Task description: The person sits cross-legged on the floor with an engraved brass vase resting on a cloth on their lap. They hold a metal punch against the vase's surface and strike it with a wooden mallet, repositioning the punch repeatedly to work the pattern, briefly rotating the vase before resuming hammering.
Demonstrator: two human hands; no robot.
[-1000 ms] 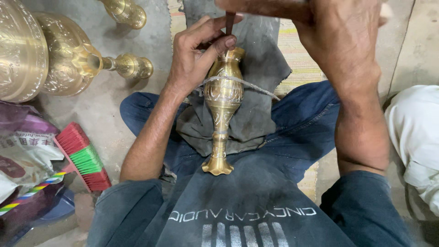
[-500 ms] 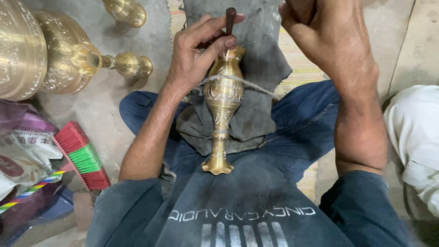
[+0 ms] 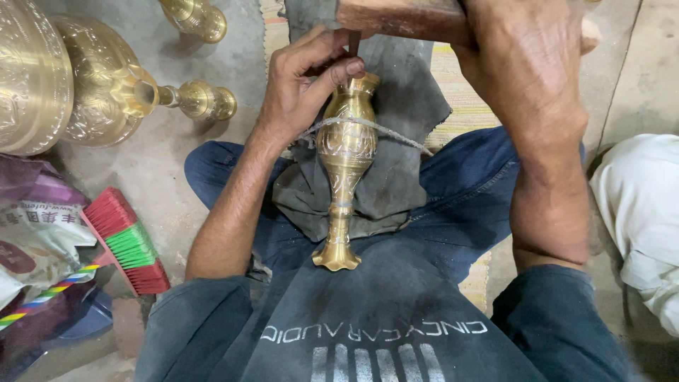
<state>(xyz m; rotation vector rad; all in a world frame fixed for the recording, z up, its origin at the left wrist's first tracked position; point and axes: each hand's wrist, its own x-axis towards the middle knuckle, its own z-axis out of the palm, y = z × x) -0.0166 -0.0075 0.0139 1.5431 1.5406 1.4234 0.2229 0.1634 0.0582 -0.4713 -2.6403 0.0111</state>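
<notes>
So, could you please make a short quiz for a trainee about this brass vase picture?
1. True or false: the left hand holds a thin tool at the mouth of the brass vase.
2. What crosses the vase's body? A) cord B) tape C) wire mesh
3. What does the right hand grip?

Key: 1 true. 2 A, a cord. 3 A wooden handle, probably a mallet's.

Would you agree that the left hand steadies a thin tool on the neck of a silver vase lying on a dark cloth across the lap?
Not quite: in the head view the vase is brass-coloured, not silver. The left hand does steady a thin tool at its neck, on the dark cloth.
</notes>
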